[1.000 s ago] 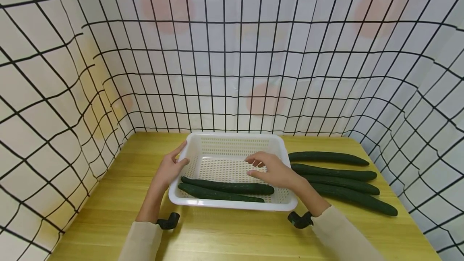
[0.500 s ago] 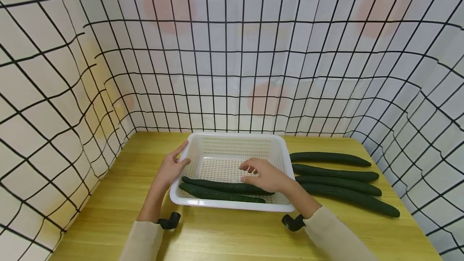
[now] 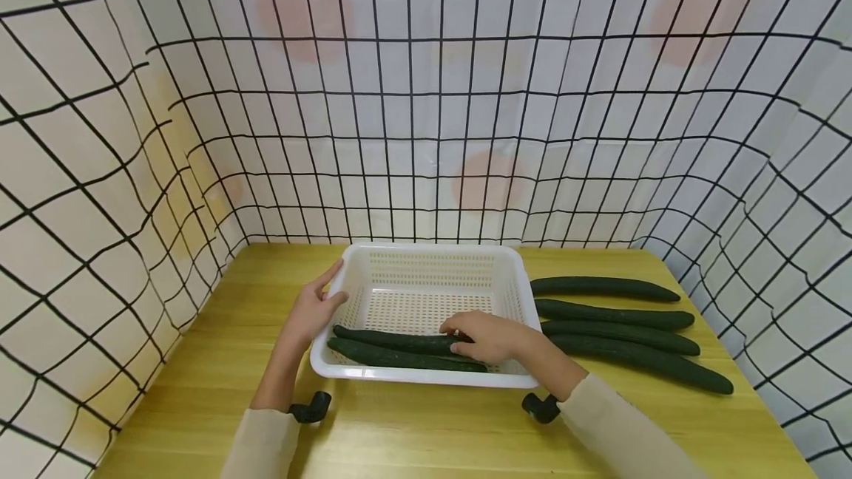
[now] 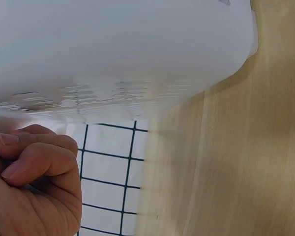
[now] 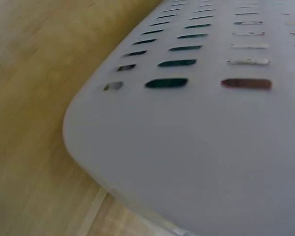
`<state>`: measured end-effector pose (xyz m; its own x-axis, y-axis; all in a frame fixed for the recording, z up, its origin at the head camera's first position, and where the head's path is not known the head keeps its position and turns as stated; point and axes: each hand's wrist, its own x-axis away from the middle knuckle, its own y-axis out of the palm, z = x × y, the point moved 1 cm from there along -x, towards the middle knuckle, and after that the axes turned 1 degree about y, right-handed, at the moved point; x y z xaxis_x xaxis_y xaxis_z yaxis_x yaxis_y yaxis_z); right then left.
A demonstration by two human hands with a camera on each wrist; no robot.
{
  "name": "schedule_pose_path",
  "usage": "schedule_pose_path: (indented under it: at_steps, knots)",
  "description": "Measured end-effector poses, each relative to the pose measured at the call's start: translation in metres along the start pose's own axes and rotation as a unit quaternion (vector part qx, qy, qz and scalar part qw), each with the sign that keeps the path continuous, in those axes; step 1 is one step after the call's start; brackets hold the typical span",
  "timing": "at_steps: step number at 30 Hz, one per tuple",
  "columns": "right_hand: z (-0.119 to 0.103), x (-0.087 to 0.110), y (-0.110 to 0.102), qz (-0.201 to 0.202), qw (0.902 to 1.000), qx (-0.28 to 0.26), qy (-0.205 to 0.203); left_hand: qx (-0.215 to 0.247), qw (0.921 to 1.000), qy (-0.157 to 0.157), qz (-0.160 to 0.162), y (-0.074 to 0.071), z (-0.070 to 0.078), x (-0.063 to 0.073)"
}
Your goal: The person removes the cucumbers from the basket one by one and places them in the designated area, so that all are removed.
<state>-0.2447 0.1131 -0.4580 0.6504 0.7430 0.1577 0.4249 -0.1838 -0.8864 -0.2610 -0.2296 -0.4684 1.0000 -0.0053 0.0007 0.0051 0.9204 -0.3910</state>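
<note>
A white slotted plastic basket [image 3: 426,374] stands on the wooden table. Two dark green cucumbers lie along its near side: a rear cucumber [image 3: 393,340] and a front cucumber [image 3: 399,358]. At the basket's left rim, my left hand [image 3: 316,309] grips the edge, thumb over the inside; the left wrist view shows curled fingers [image 4: 44,157] beside the basket wall [image 4: 113,54]. My right hand [image 3: 489,336] reaches over the right side and holds the rear cucumber near its right end, which it covers. Only the basket's outer wall [image 5: 187,137] fills the right wrist view.
Several more cucumbers [image 3: 619,315] lie side by side on the table [image 3: 426,435] to the right of the basket, their left ends close to it. A black wire grid [image 3: 413,139] with white sheeting behind it encloses the table at the back and sides.
My right hand has moved left and then down, from above the basket floor onto the rear cucumber. My left hand stays at the left rim.
</note>
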Motion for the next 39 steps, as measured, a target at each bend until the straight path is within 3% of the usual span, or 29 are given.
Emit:
schedule_pose_path:
  at_steps: [4, 10, 20, 26, 32, 39]
  knots:
    - [0.0, -0.001, 0.003, -0.022, 0.9994, 0.028, 0.002, -0.001, 1.0, 0.001, 0.001, -0.001, 0.0, 0.0]
    - [-0.001, -0.002, 0.004, -0.016, 0.9985, 0.042, 0.03, 0.003, 1.0, 0.001, 0.002, -0.001, -0.001, 0.0]
    - [-0.005, 0.0, 0.002, 0.009, 0.9965, -0.04, 0.072, -0.005, 1.0, 0.002, 0.002, 0.0, -0.003, 0.003]
    - [-0.009, 0.001, -0.003, 0.059, 0.995, -0.058, 0.054, -0.005, 1.0, 0.004, 0.003, 0.001, -0.005, 0.0]
    - [-0.008, 0.002, -0.005, 0.089, 0.995, -0.039, 0.022, -0.013, 0.9999, 0.005, 0.003, 0.0, -0.002, -0.001]
    - [-0.009, 0.006, -0.009, 0.156, 0.9866, -0.045, 0.005, -0.014, 0.9999, 0.004, 0.005, 0.0, 0.0, -0.002]
